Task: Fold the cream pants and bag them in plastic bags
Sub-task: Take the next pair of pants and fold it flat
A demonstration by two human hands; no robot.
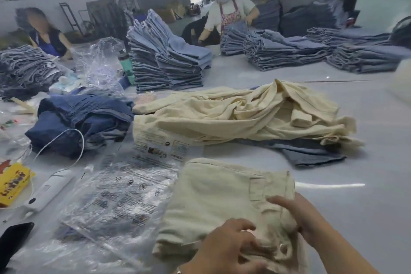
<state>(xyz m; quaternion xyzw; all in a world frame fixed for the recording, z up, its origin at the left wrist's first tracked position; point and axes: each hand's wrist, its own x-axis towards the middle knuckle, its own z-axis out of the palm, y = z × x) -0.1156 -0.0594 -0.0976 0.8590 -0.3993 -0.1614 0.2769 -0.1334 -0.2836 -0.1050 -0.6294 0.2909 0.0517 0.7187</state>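
Folded cream cotton pants [224, 198] at near centre of grey table [367, 140], left edge overlapping clear printed plastic bags [124, 198]. Left hand [224, 249] pressing near edge, fingers curled into cloth; right hand [304, 218] gripping waistband corner. Loose heap of cream pants [244, 113] beyond. Bare tabletop open to right.

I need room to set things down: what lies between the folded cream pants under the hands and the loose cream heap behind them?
In the head view, mostly bare table between the folded cream pants and the cream heap, with blue denim poking out from under the heap.
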